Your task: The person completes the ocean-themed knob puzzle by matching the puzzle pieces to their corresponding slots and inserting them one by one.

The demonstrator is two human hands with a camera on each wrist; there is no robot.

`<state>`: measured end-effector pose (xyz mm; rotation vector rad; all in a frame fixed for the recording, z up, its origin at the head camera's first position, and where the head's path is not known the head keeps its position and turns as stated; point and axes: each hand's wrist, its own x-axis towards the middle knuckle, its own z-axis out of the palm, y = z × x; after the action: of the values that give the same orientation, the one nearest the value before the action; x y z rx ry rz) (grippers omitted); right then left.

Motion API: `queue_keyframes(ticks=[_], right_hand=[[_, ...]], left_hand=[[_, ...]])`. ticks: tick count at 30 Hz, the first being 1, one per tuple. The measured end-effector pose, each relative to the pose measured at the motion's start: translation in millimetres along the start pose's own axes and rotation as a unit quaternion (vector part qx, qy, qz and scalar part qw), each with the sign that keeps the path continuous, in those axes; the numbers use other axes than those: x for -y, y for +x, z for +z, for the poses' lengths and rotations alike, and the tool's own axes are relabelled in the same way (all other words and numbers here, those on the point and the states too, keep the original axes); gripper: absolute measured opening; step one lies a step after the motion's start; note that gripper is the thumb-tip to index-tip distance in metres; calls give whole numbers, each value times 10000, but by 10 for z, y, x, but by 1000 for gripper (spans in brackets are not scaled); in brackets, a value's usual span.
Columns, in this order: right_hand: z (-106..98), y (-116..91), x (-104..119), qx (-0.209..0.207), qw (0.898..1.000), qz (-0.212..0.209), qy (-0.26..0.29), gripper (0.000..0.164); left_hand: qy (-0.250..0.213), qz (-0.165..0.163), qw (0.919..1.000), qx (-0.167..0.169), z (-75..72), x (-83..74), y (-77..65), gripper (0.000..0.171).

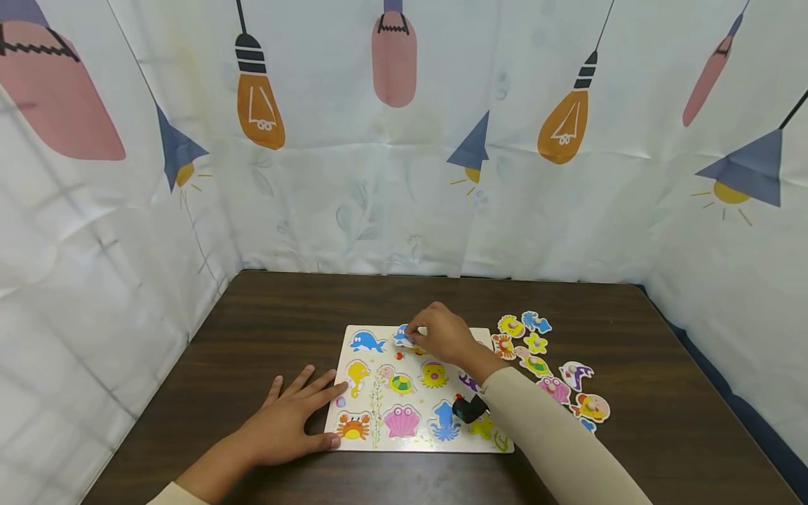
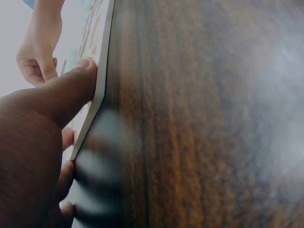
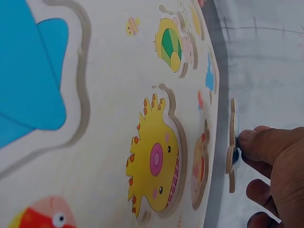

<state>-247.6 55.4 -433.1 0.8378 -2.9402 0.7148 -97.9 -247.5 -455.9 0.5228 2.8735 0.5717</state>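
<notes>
A wooden peg puzzle board (image 1: 416, 396) with printed sea animals lies on the table. Over its far part, my right hand (image 1: 445, 337) pinches a small blue puzzle piece (image 1: 402, 337) between thumb and fingertips. In the right wrist view that puzzle piece (image 3: 232, 147) stands edge-on, held by its dark knob, apart from the board; its picture cannot be made out. My left hand (image 1: 293, 417) lies with fingers spread at the board's left edge. The left wrist view shows the left thumb (image 2: 78, 83) on the board's rim, with other fingertips touching the near corner.
Loose puzzle pieces lie in a cluster right of the board, among them a pink shell piece (image 1: 554, 389), a turtle piece (image 1: 534, 362) and a purple-and-white piece (image 1: 576, 375). The dark wooden table (image 1: 303, 301) ends at a printed white curtain (image 1: 410, 210).
</notes>
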Motion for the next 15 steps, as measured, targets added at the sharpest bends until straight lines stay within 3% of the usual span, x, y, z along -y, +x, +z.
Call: queue_keyframes(ticks=[15], right_hand=[[134, 166, 105, 30, 9998, -154, 98, 9]], left_hand=[[-142, -26, 9999, 80, -16, 5, 0, 86]])
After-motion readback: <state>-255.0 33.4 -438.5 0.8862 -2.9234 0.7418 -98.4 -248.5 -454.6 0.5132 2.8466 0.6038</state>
